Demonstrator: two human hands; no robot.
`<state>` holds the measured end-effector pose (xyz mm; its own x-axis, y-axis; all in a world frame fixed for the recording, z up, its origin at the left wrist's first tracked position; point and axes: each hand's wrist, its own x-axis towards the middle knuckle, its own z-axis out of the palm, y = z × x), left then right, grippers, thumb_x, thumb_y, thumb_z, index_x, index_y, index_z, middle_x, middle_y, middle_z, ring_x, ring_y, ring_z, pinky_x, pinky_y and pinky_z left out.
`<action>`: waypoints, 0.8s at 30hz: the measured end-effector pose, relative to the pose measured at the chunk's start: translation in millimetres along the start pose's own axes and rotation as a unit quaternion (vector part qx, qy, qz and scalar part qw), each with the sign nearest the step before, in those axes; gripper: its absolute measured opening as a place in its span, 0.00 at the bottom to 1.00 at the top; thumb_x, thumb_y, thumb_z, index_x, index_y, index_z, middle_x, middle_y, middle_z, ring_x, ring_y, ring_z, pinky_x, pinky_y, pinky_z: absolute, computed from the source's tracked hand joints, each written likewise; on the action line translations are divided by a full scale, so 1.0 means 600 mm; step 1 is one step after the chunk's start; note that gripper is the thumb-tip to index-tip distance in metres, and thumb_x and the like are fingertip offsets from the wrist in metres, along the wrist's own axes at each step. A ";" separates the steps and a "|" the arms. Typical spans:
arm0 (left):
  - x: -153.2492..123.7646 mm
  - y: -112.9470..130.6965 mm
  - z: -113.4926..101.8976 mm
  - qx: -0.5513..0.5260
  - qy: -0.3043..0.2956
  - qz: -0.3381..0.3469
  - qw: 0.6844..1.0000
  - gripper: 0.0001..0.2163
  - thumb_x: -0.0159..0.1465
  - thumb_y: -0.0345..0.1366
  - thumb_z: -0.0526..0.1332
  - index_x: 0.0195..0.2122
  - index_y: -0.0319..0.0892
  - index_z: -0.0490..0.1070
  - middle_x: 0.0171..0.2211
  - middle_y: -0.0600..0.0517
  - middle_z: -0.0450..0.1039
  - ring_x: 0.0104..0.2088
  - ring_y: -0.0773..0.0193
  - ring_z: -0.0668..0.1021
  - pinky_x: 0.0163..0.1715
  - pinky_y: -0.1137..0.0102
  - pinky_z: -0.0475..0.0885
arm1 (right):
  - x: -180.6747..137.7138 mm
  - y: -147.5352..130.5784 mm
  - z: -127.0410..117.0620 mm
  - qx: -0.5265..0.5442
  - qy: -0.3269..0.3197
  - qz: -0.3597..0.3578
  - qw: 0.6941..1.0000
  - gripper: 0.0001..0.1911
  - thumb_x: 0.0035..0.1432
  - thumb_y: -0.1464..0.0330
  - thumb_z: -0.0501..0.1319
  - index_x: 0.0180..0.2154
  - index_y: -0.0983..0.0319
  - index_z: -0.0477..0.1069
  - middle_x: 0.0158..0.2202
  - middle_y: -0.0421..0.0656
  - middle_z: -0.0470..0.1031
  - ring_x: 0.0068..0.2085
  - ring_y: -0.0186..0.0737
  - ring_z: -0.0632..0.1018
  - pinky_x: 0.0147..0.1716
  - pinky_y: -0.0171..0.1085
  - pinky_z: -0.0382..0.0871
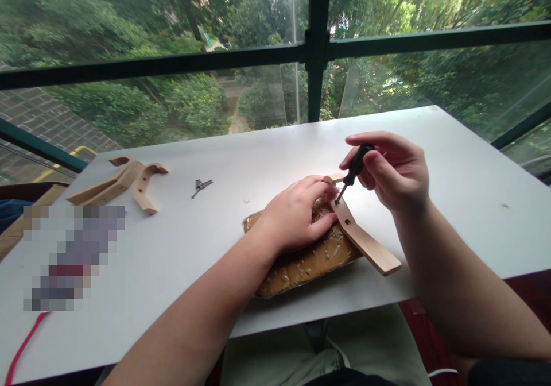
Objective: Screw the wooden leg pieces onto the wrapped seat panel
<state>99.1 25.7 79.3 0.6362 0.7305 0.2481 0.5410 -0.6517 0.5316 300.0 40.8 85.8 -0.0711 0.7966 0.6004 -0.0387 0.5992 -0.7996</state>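
Near edge of smooth white table (pixel 185 282): worn brown slab-like block (pixel 297 268), probably firm backing. Pale bent flat wooden piece (pixel 370 245) lies across block's right end, lower end overhanging; likely light, stiff, apt to swivel; best held by side edges, clear of holes. Left hand (pixel 299 208) clamped on its upper part. Right hand (pixel 398 173) pinches black-handled metal screwdriver (pixel 356 163), tip at piece. Farther left: small grey metal screws (pixel 201 187), pale branched wooden parts (pixel 118 186).

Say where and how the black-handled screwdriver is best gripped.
Best by the screwdriver's black handle, probably from above and the right: the handle is thicker than the metal shaft and leans up and rightward, while the shaft points down at the wooden piece. The right hand holds it there.
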 end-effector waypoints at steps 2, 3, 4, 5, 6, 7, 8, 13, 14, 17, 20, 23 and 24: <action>0.000 0.000 0.000 0.001 0.000 0.001 1.000 0.15 0.63 0.37 0.61 0.52 0.47 0.69 0.57 0.50 0.69 0.55 0.55 0.73 0.58 0.60 0.69 | 0.000 0.001 -0.002 0.007 -0.002 0.001 1.000 0.15 0.59 0.59 0.66 0.45 0.59 0.77 0.31 0.45 0.79 0.20 0.31 0.67 0.15 0.35 0.55; 0.000 0.000 0.000 0.002 0.000 0.001 1.000 0.15 0.63 0.37 0.61 0.52 0.47 0.69 0.57 0.50 0.69 0.55 0.55 0.73 0.58 0.60 0.69 | 0.001 0.002 -0.003 0.012 -0.003 0.002 1.000 0.15 0.58 0.60 0.67 0.45 0.59 0.78 0.31 0.45 0.79 0.21 0.31 0.69 0.15 0.34 0.56; 0.000 0.000 0.000 0.003 0.001 0.002 1.000 0.15 0.63 0.37 0.61 0.52 0.47 0.70 0.57 0.50 0.69 0.55 0.55 0.73 0.58 0.60 0.69 | 0.001 0.003 -0.004 0.018 -0.002 0.002 1.000 0.14 0.57 0.61 0.68 0.44 0.60 0.78 0.32 0.45 0.78 0.22 0.32 0.70 0.16 0.34 0.58; 0.000 0.000 0.001 0.004 0.000 0.002 1.000 0.15 0.63 0.37 0.60 0.51 0.47 0.70 0.57 0.50 0.69 0.55 0.55 0.73 0.58 0.60 0.69 | 0.001 0.004 -0.005 0.022 0.000 0.002 1.000 0.14 0.56 0.62 0.68 0.43 0.60 0.78 0.32 0.45 0.78 0.23 0.32 0.71 0.16 0.34 0.60; 0.000 0.000 0.001 0.005 0.000 0.001 1.000 0.15 0.63 0.37 0.60 0.51 0.47 0.70 0.57 0.50 0.69 0.55 0.55 0.73 0.58 0.60 0.69 | 0.001 0.004 -0.005 0.025 0.003 0.003 1.000 0.13 0.56 0.62 0.69 0.42 0.60 0.78 0.32 0.45 0.78 0.24 0.32 0.72 0.17 0.34 0.61; 0.000 0.000 0.001 0.006 -0.001 0.001 1.000 0.15 0.63 0.37 0.60 0.52 0.47 0.70 0.57 0.50 0.69 0.55 0.55 0.73 0.58 0.60 0.69 | 0.001 0.005 -0.006 0.026 0.006 0.005 1.000 0.13 0.55 0.62 0.69 0.41 0.60 0.77 0.32 0.45 0.77 0.24 0.33 0.73 0.17 0.34 0.62; 0.000 0.000 0.000 0.007 -0.002 0.001 1.000 0.15 0.63 0.37 0.60 0.52 0.47 0.70 0.57 0.50 0.69 0.55 0.55 0.73 0.59 0.60 0.69 | 0.001 0.004 -0.005 0.026 0.010 0.008 1.000 0.12 0.55 0.62 0.70 0.40 0.61 0.77 0.31 0.45 0.77 0.25 0.33 0.73 0.18 0.34 0.63; 0.001 0.000 0.000 0.006 -0.005 0.003 1.000 0.15 0.64 0.37 0.60 0.52 0.47 0.70 0.57 0.49 0.69 0.56 0.55 0.73 0.59 0.60 0.69 | 0.002 0.001 -0.003 0.021 0.011 0.012 1.000 0.10 0.54 0.62 0.70 0.35 0.61 0.76 0.28 0.43 0.73 0.25 0.34 0.72 0.18 0.34 0.63; 0.001 0.000 0.000 0.006 -0.005 0.003 1.000 0.15 0.64 0.37 0.60 0.52 0.47 0.70 0.57 0.49 0.69 0.56 0.55 0.73 0.59 0.60 0.69 | 0.002 0.000 -0.002 0.020 0.010 0.012 1.000 0.10 0.54 0.62 0.70 0.34 0.61 0.76 0.27 0.43 0.73 0.25 0.34 0.72 0.18 0.34 0.62; 0.000 0.000 0.000 0.007 -0.004 0.003 1.000 0.15 0.64 0.37 0.60 0.52 0.47 0.70 0.57 0.49 0.69 0.55 0.55 0.73 0.59 0.60 0.68 | 0.002 0.000 -0.002 0.013 0.011 0.018 1.000 0.09 0.55 0.62 0.69 0.35 0.61 0.76 0.28 0.43 0.72 0.25 0.34 0.71 0.18 0.34 0.61; 0.000 0.000 0.000 0.007 -0.003 0.001 1.000 0.15 0.64 0.37 0.60 0.52 0.48 0.70 0.57 0.50 0.69 0.55 0.55 0.73 0.60 0.60 0.68 | 0.002 0.001 -0.002 0.008 0.014 0.022 1.000 0.10 0.56 0.62 0.68 0.38 0.61 0.77 0.29 0.44 0.73 0.26 0.34 0.71 0.18 0.34 0.61; 0.000 0.000 0.000 0.005 -0.003 0.001 1.000 0.15 0.63 0.37 0.60 0.52 0.47 0.70 0.57 0.50 0.69 0.55 0.55 0.73 0.59 0.60 0.69 | 0.002 0.003 -0.004 0.015 0.011 0.023 1.000 0.10 0.58 0.63 0.67 0.41 0.60 0.78 0.30 0.44 0.74 0.27 0.34 0.72 0.18 0.33 0.61; 0.000 0.000 0.000 0.005 -0.003 0.001 1.000 0.15 0.63 0.37 0.60 0.52 0.47 0.70 0.57 0.50 0.69 0.56 0.55 0.73 0.59 0.60 0.69 | 0.003 0.003 -0.004 0.020 0.008 0.025 0.999 0.10 0.58 0.63 0.67 0.41 0.60 0.79 0.31 0.44 0.75 0.27 0.34 0.73 0.18 0.33 0.61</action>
<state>99.1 25.5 79.5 0.6402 0.7282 0.2447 0.5452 -0.6551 0.5231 302.5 43.7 85.2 -0.0587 0.8271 0.5589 -0.0746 0.5547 -0.8287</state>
